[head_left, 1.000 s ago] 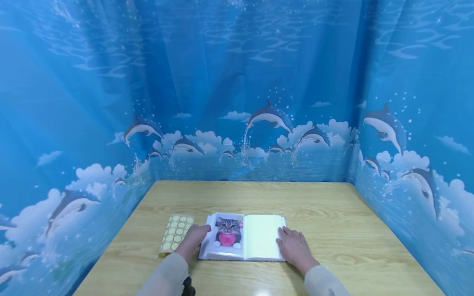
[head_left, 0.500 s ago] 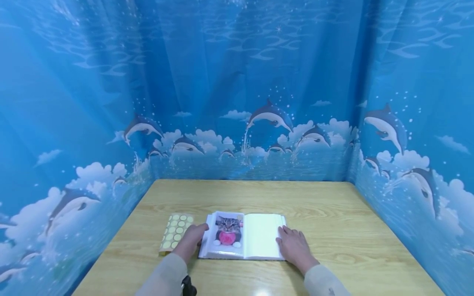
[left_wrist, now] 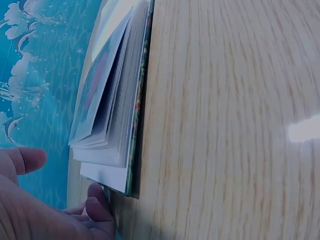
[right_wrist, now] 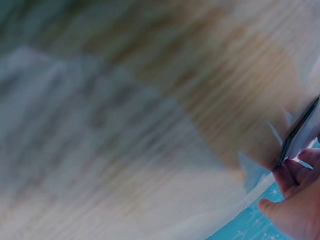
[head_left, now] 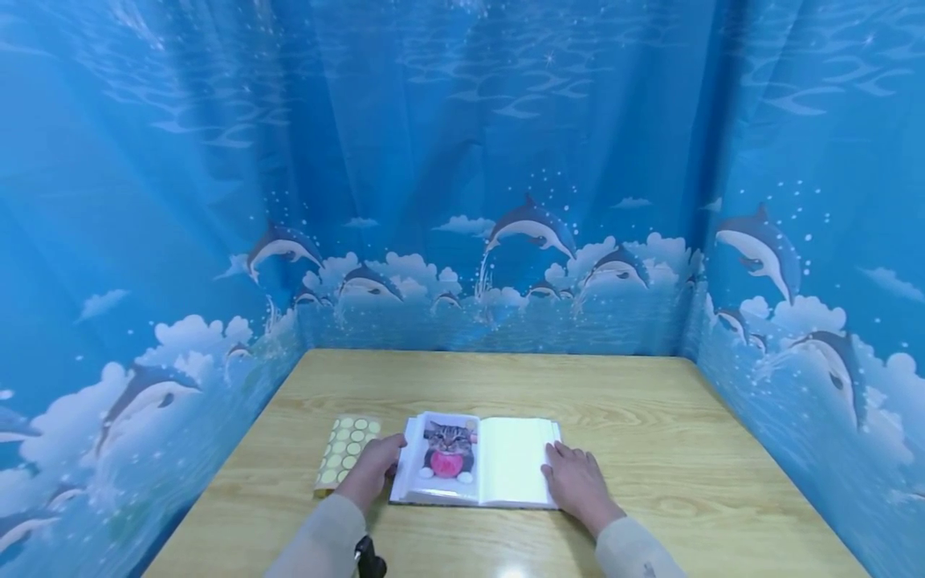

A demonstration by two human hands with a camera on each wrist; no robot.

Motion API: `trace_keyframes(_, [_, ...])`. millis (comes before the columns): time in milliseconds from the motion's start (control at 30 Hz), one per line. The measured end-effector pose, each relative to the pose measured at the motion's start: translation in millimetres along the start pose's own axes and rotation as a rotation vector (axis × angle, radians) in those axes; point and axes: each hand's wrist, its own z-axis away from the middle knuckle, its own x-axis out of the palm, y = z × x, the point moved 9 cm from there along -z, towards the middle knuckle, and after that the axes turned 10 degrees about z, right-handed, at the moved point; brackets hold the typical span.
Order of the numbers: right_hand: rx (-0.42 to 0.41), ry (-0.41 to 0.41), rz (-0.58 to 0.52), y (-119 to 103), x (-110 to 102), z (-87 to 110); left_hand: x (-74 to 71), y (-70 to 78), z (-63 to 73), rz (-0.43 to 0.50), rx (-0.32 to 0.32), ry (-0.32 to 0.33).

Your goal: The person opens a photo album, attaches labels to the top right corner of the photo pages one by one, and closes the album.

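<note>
An open photo album (head_left: 513, 457) lies flat on the wooden table, its left page showing a cat photo (head_left: 448, 453) with a round pink shape, its right page blank white. My left hand (head_left: 370, 472) is at the album's left edge. In the left wrist view, the fingertips (left_wrist: 98, 207) are right at the corner of the green patterned cover (left_wrist: 137, 107), while the thumb stands apart, raised. The album's pages (left_wrist: 125, 100) fan slightly above that cover. My right hand (head_left: 578, 486) rests with its fingers on the album's right edge; the right wrist view shows fingers (right_wrist: 285, 180) at the cover's corner.
A sheet of pale yellow round stickers (head_left: 345, 453) lies left of the album, partly behind my left hand. The wooden table (head_left: 491, 385) runs back to a blue curtain (head_left: 405, 160) printed with dolphins, which also hangs at both sides.
My left hand has drawn slightly back from the left page to the album's edge. The right hand and the album stay in place; the head view has shifted slightly.
</note>
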Motion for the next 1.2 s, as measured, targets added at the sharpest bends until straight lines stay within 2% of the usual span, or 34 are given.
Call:
trace_keyframes(267, [-0.009,0.009,-0.019,-1,-1,0.6,-1.2,-1.8,2.0,-0.016,-0.023,-0.008])
trace_keyframes(433, [-0.010,0.009,-0.017,-2,0,0.6,7.8,-1.4,7.2,0.000,-0.043,-0.024])
trace_keyframes(567, [-0.017,0.011,-0.015,-4,0,1.0,14.7,3.1,11.1,-0.055,0.004,-0.036])
trace_keyframes(667, [-0.017,0.018,-0.009,-5,-1,1.3,11.7,4.8,10.4,-0.087,0.024,-0.012])
trace_keyframes(767, [-0.017,0.021,-0.009,-5,-3,1.0,7.2,4.6,7.4,-0.072,0.023,-0.002])
trace_keyframes(1200, [-0.014,0.015,-0.003,-2,-1,0.2,3.2,2.6,-0.5,-0.033,-0.010,-0.028])
